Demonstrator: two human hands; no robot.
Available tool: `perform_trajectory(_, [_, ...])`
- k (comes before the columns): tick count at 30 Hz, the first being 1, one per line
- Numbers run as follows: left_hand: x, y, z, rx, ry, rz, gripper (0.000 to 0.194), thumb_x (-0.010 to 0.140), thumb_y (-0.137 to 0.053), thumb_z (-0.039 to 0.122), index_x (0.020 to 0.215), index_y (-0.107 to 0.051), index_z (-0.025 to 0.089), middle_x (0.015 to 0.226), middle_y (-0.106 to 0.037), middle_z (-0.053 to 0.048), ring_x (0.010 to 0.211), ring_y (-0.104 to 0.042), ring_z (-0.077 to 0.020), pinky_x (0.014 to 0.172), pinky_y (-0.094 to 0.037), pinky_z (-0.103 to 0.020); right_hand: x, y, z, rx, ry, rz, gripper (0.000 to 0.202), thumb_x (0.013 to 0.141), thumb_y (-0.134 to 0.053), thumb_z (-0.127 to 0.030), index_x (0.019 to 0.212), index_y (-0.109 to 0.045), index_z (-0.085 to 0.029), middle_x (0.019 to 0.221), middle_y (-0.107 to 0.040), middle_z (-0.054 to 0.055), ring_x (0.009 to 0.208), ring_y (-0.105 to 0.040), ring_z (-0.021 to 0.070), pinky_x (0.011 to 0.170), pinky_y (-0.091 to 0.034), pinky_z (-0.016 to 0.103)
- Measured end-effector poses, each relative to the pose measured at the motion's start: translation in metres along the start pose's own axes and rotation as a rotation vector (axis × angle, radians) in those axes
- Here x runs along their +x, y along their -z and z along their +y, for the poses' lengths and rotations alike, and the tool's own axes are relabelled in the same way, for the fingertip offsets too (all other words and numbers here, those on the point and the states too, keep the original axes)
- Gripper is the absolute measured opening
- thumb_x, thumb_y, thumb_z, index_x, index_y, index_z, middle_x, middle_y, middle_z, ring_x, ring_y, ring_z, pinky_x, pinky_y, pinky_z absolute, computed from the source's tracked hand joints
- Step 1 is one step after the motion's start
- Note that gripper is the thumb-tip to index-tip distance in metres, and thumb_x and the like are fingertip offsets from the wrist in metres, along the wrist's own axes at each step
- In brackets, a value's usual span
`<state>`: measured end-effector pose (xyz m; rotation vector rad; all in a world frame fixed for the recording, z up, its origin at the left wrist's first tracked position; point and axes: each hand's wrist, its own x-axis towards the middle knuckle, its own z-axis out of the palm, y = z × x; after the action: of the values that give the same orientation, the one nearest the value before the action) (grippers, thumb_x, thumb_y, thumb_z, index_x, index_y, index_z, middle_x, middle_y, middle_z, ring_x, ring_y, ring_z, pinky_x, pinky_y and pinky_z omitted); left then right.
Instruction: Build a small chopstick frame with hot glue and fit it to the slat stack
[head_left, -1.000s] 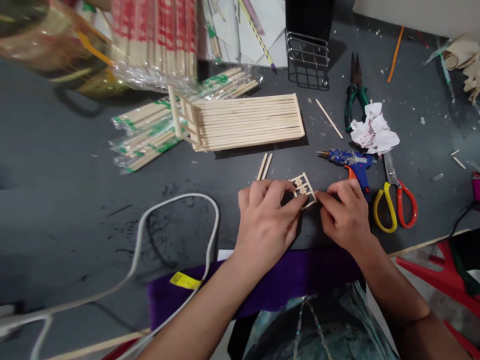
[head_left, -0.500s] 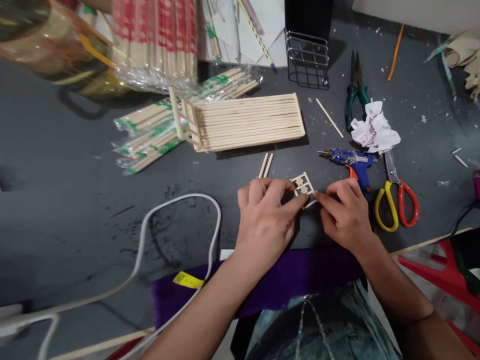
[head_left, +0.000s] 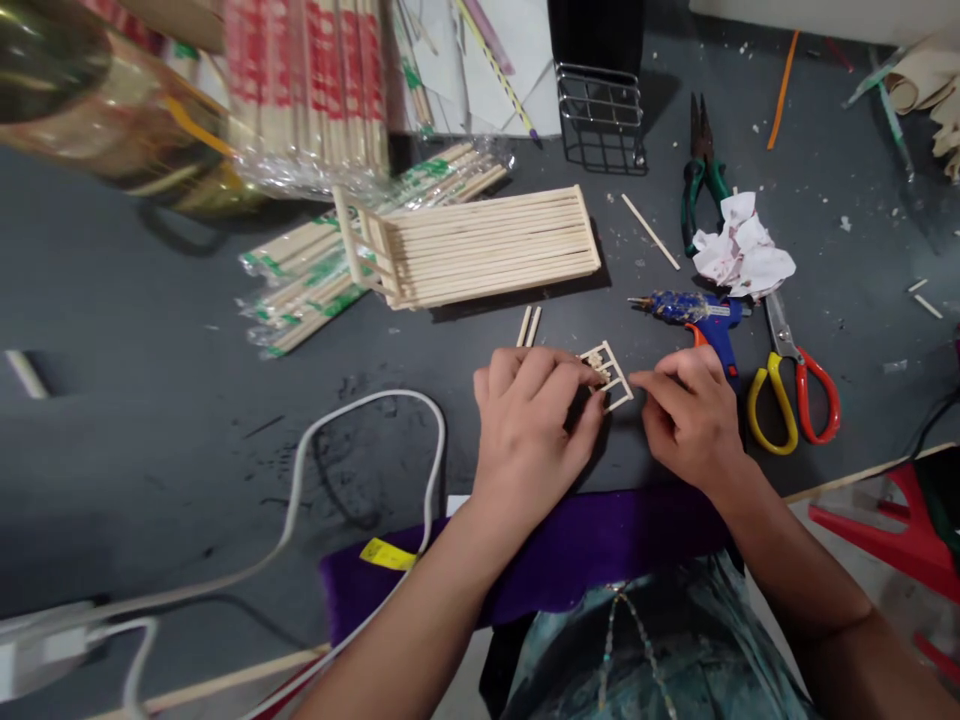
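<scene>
A small pale wooden frame [head_left: 618, 385] with crossbars and little flower-like pieces lies on the dark table. My left hand [head_left: 531, 415] covers its left side, with thumb and fingers closed on it. Just right of the frame is my right hand [head_left: 686, 415], its index finger pointing at the frame's edge with a small gap between; the other fingers are curled, and nothing shows in them. Two short sticks [head_left: 529, 326] lie beyond my left hand. Farther back stands a larger stick-built piece [head_left: 487, 245] with a raised end at its left.
Right of my hands are a blue glue gun [head_left: 686, 308], scissors [head_left: 780, 330], crumpled paper [head_left: 739, 250] and pliers [head_left: 703, 170]. A wire holder [head_left: 600, 98] stands at the back. Wrapped sticks [head_left: 307, 100] lie at the back left. A white cable [head_left: 296, 490] loops at the left.
My left thumb has drawn back from the frame's lower part, exposing more of it. My right index fingertip has come slightly away from the frame. The whole view has shifted a little.
</scene>
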<state>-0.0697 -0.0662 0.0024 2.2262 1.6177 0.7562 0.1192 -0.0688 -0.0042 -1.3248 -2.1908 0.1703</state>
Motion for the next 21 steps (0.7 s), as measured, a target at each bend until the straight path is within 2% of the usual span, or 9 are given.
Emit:
perform_trajectory(3, [-0.0005,0.0010,-0.0054,-0.057,0.033,-0.015,0.007,0.094,-0.059,0.024,0.098,-0.064,0.022,0.099,-0.070,-0.006,0.097,-0.058,-0.0270,0.084,-0.042,-0.043,-0.0012,0.0011,-0.0008,0.009,0.007,-0.017,0.025,0.088,-0.053,-0.009,0.098,-0.074,-0.018,0.088,-0.058,0.007,0.086,-0.051,0.0225,0.079,-0.049,0.039])
perform_trajectory(9, [-0.0022,-0.0017,-0.0106,-0.132,0.017,-0.019,0.034,0.094,-0.055,0.025,0.128,-0.055,0.019,0.121,-0.068,-0.010,0.110,-0.060,-0.0272,0.097,-0.044,-0.043,0.0008,0.0040,-0.0077,-0.013,0.084,-0.135,0.023,0.088,-0.055,-0.014,0.097,-0.076,-0.019,0.089,-0.058,0.007,0.086,-0.047,0.0234,0.076,-0.044,0.039])
perform_trajectory(15, [-0.0071,-0.0018,-0.0058,-0.045,0.052,-0.065,0.043,0.093,-0.058,0.029,0.134,-0.054,0.019,0.125,-0.068,-0.010,0.111,-0.056,-0.0303,0.089,-0.042,-0.043,0.0013,0.0030,-0.0091,-0.047,0.070,-0.210,0.024,0.088,-0.055,-0.014,0.099,-0.075,-0.021,0.091,-0.056,0.007,0.089,-0.045,0.0239,0.078,-0.041,0.038])
perform_trajectory(21, [-0.0070,-0.0010,-0.0041,-0.022,0.047,-0.068,0.044,0.093,-0.059,0.030,0.135,-0.054,0.019,0.125,-0.068,-0.011,0.110,-0.056,-0.0305,0.089,-0.041,-0.043,0.0006,0.0024,-0.0093,-0.043,0.057,-0.239,0.026,0.092,-0.052,-0.015,0.101,-0.075,-0.022,0.091,-0.056,0.007,0.089,-0.045,0.0234,0.078,-0.041,0.038])
